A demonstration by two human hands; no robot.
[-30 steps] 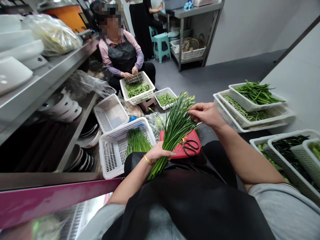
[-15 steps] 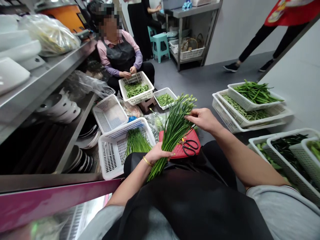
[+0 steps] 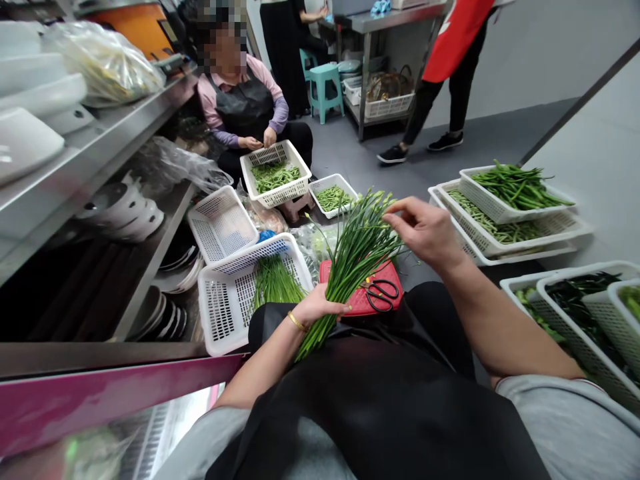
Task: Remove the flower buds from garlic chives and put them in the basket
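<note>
A bunch of long green stems with pale buds (image 3: 350,257) leans up and to the right over my lap. My left hand (image 3: 320,307) is wrapped round its lower part. At the budded tops, my right hand (image 3: 423,230) has its thumb and forefinger pinched together; what they hold, if anything, is too small to name. Behind the bunch lies a red quilted pad (image 3: 357,303), with black-handled scissors (image 3: 381,295) on it. More green stems (image 3: 277,283) lie in a white basket (image 3: 220,320) to the left.
A seated person (image 3: 245,100) handles green beans over a white basket (image 3: 283,197). Stacked baskets of beans (image 3: 500,247) and baskets of dark greens (image 3: 585,327) stand at the right. A metal shelf (image 3: 115,133) with dishes runs along the left. Another person in red (image 3: 455,47) is at the back.
My right hand has risen slightly and moved right along the bunch's tops, which fan out further right. The person in red has moved left across the back.
</note>
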